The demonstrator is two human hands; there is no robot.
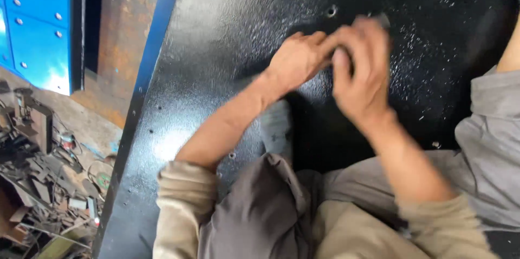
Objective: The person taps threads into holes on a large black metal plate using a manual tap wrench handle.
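My left hand and my right hand meet over a large black painted metal plate. The plate is glossy, speckled with white flecks, and has small round holes such as one hole just above the hands. The right hand is blurred; its fingers curl around a small grey object that barely shows at the fingertips. The left hand's fingers are bent and touch the right hand; whether they hold anything is hidden. My knees in grey-brown trousers rest on the plate.
A blue edge strip borders the plate's left side. A blue riveted panel and rusty sheet stand at upper left. Scrap metal and wires litter the floor at lower left. Another person's grey-clad leg is at the right.
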